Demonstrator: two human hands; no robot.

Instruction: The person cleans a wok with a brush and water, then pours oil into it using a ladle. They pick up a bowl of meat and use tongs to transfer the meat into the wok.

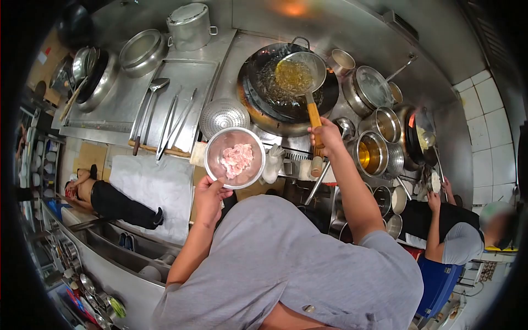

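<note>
My left hand (209,193) grips the near rim of a steel bowl (215,144) that holds pale pink raw meat pieces (237,159), level in front of the stove. My right hand (325,135) is closed on the wooden handle of a large ladle (300,71). The ladle's bowl is full of yellow oil and hangs over a black wok (258,102) with hot oil in it.
A perforated strainer (223,116) lies left of the wok. Tongs and a spoon (151,99) rest on the steel counter. Pots of oil and sauces (372,153) stand at the right, where another person (459,234) works. Someone lies on the floor (110,199) at the left.
</note>
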